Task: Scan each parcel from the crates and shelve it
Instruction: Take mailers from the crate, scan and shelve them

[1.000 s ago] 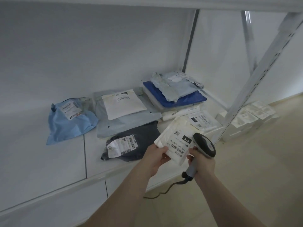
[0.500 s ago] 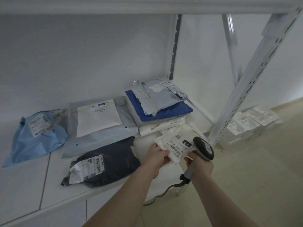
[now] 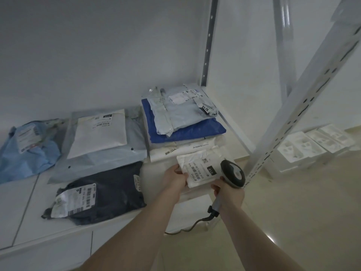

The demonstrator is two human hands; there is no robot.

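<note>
My left hand point(image 3: 174, 178) pinches the left edge of a small white parcel point(image 3: 203, 167) with a printed label and a black "010" tag. The parcel lies low over the front right corner of the white shelf point(image 3: 29, 202), just in front of a white mailer. My right hand point(image 3: 228, 193) grips the handle of a grey and black barcode scanner point(image 3: 233, 174), whose head sits at the parcel's right edge. The scanner's cable hangs down below the shelf.
Several parcels lie on the shelf: a black bag point(image 3: 101, 192), a light blue bag point(image 3: 27, 151), a grey mailer with a white one on top point(image 3: 101, 133), and a dark blue stack point(image 3: 185, 132). A slotted white upright point(image 3: 293, 106) stands right. White boxes point(image 3: 312, 143) sit on the floor.
The white parcel has gone forward and down from mid-air to the shelf's front right corner, with both hands and the scanner following. The view has shifted right.
</note>
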